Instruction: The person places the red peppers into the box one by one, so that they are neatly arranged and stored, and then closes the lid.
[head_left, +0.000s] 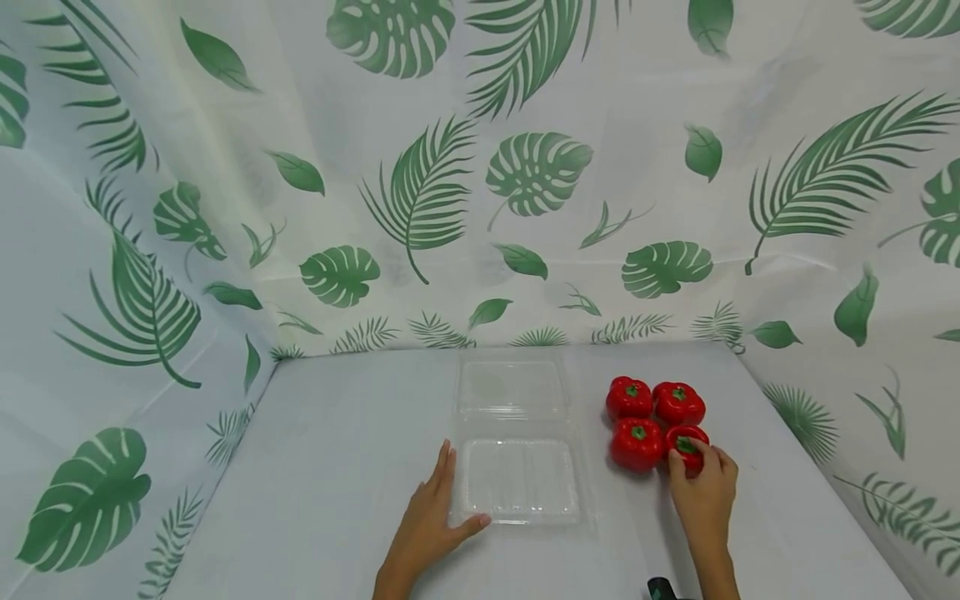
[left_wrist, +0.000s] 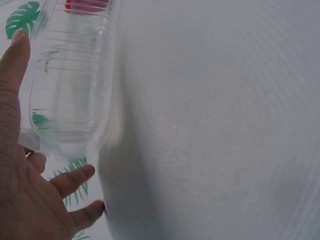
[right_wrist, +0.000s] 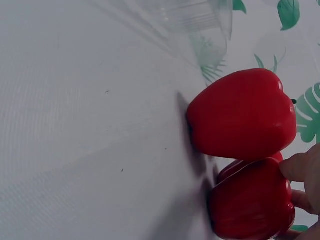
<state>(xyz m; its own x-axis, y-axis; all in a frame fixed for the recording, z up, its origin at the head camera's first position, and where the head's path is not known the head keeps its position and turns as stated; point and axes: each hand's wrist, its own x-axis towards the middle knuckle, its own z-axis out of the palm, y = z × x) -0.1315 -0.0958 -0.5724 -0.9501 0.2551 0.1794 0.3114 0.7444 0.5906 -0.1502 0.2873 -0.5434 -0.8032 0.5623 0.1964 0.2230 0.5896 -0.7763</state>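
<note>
A clear plastic clamshell box (head_left: 517, 479) lies open on the white table, its lid (head_left: 513, 388) folded back toward the wall. Spread fingers of my left hand (head_left: 433, 515) rest along the box's left side, with the thumb at its near left corner. In the left wrist view the see-through box (left_wrist: 70, 85) stands beside that hand. Several red bell peppers with green stems are grouped right of the box. My right hand (head_left: 705, 496) grips the near right bell pepper (head_left: 692, 436) from above, fingers around its top. Touching or close to it is the near left bell pepper (head_left: 636, 446).
Behind these stand two more bell peppers, one at the back left (head_left: 628, 398) and one at the back right (head_left: 679, 403). A dark cylindrical object (head_left: 660, 588) shows at the bottom edge beside the right forearm. Leaf-printed white sheeting (head_left: 540, 250) encloses the table's back and sides.
</note>
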